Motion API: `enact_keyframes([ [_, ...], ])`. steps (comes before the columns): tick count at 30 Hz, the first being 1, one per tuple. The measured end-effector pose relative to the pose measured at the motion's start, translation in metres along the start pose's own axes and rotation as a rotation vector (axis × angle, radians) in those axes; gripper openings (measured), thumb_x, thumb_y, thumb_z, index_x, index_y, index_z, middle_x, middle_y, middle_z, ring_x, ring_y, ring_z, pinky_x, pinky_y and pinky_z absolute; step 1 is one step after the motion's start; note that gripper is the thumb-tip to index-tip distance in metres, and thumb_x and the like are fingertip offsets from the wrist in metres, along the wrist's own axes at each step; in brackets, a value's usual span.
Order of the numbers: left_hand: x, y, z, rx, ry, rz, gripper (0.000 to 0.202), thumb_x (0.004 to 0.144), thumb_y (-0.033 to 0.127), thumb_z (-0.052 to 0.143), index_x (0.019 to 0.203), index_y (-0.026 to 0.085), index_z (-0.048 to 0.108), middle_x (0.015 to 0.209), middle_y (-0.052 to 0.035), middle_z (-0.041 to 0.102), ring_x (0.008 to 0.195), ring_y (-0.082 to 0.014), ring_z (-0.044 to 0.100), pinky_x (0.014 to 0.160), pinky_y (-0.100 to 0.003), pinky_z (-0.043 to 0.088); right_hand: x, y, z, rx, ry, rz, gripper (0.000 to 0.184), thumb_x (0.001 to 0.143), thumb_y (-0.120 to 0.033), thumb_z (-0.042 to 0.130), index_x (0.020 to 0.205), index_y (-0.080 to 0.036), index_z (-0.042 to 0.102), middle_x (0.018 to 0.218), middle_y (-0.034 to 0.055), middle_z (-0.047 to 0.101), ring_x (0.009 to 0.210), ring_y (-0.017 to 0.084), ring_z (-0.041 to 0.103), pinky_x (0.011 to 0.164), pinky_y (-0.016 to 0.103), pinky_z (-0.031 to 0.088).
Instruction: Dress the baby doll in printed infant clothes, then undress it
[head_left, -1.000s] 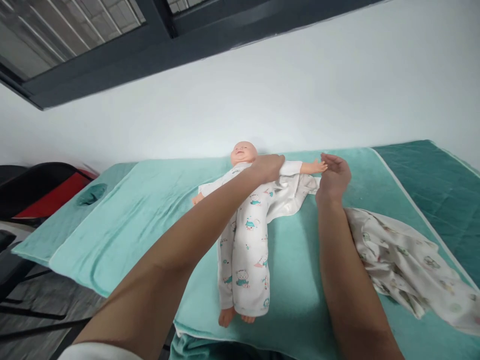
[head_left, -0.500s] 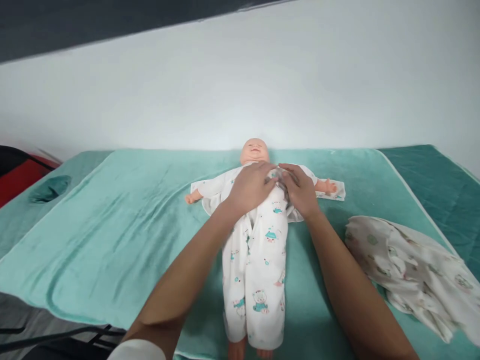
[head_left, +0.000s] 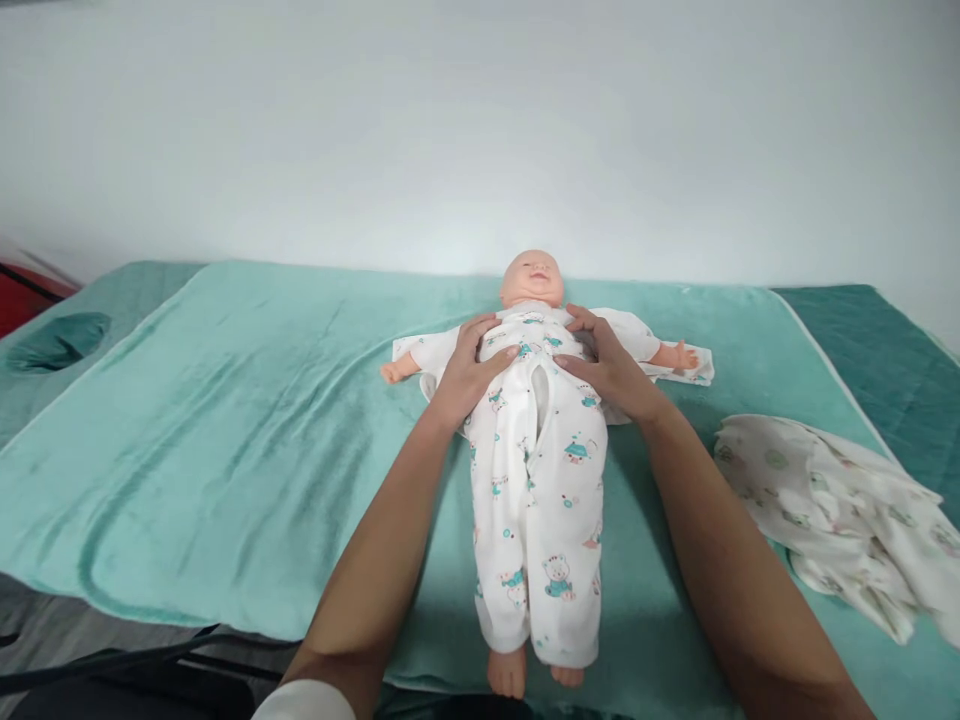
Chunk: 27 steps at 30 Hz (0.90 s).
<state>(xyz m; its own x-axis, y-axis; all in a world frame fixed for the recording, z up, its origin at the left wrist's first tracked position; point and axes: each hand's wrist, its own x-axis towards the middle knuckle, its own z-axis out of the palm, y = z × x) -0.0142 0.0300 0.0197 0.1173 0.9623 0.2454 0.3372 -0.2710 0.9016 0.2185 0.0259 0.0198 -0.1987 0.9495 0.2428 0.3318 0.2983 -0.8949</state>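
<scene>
– Where is the doll (head_left: 532, 280) laid?
– On its back on the green blanket (head_left: 225, 420), with its head pointed toward the wall (head_left: 375, 140) and its arms spread wide.
– And how are the hands placed?
– The left hand (head_left: 471, 368) and right hand (head_left: 609, 368) are rested on either side of its chest, fingers and thumbs spread apart.
– What is worn?
– White printed clothes (head_left: 566, 470); a flat printed sleeve (head_left: 701, 368) is seen under one doll arm.
– Anything else?
– A crumpled cloth (head_left: 832, 510) is left beside the right forearm.

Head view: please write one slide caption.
Left hand and right hand rest on a clothed doll lying on green cloth.
</scene>
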Motion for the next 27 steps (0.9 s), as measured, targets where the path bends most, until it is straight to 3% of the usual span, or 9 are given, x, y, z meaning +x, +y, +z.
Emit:
enact_keyframes([
  [4,-0.004,0.002,-0.001,0.005,-0.030,0.008,0.038,0.086,0.038,0.069,0.118,0.025,0.056,0.150,-0.0079,0.046,0.140,-0.0221,0.046,0.118,-0.036,0.037,-0.002,-0.003,0.003,-0.062,-0.003,0.003,0.076,0.075,-0.051,0.079,0.138,-0.027,0.044,0.143,0.0097,0.048,0.125,0.028,0.050,0.104,0.047,0.044],
  [9,-0.009,0.006,0.002,0.134,0.032,0.128,0.018,0.086,0.031,0.068,0.097,0.023,0.056,0.136,-0.0073,0.054,0.130,-0.0212,0.051,0.113,-0.037,0.040,-0.005,-0.007,0.003,-0.129,-0.010,-0.149,0.039,0.077,-0.051,0.078,0.097,-0.024,0.057,0.153,0.0065,0.039,0.142,0.031,0.035,0.117,0.051,0.030],
  [17,-0.009,0.005,0.002,0.269,0.145,0.255,0.017,0.085,0.031,0.070,0.079,0.023,0.057,0.093,-0.0021,0.058,0.096,-0.0195,0.057,0.091,-0.034,0.048,-0.021,-0.017,0.000,-0.200,0.026,-0.219,0.036,0.083,-0.051,0.073,0.070,-0.023,0.055,0.139,0.0061,0.048,0.135,0.031,0.039,0.114,0.051,0.032],
  [20,-0.009,0.001,0.001,0.332,0.185,0.273,0.022,0.086,0.033,0.069,0.074,0.023,0.053,0.082,-0.0007,0.057,0.086,-0.0193,0.055,0.083,-0.034,0.046,-0.035,-0.015,-0.005,-0.122,0.123,-0.207,0.044,0.088,-0.051,0.066,0.061,-0.021,0.050,0.121,0.0073,0.056,0.119,0.027,0.050,0.105,0.047,0.039],
  [23,-0.010,-0.004,0.001,0.368,0.212,0.297,0.025,0.087,0.032,0.067,0.071,0.023,0.050,0.076,-0.0002,0.057,0.081,-0.0197,0.054,0.078,-0.034,0.044,-0.050,-0.011,-0.009,-0.031,0.188,-0.160,0.052,0.093,-0.052,0.058,0.055,-0.020,0.042,0.095,0.0054,0.058,0.091,0.021,0.054,0.085,0.038,0.044],
  [27,-0.010,-0.012,0.002,0.383,0.264,0.253,0.022,0.086,0.031,0.066,0.071,0.023,0.052,0.074,0.0006,0.059,0.078,-0.0185,0.055,0.076,-0.032,0.044,-0.059,-0.006,-0.008,0.024,0.198,0.048,0.059,0.092,-0.058,0.056,0.056,-0.021,0.027,0.061,-0.0026,0.033,0.060,0.013,0.031,0.058,0.030,0.027],
])
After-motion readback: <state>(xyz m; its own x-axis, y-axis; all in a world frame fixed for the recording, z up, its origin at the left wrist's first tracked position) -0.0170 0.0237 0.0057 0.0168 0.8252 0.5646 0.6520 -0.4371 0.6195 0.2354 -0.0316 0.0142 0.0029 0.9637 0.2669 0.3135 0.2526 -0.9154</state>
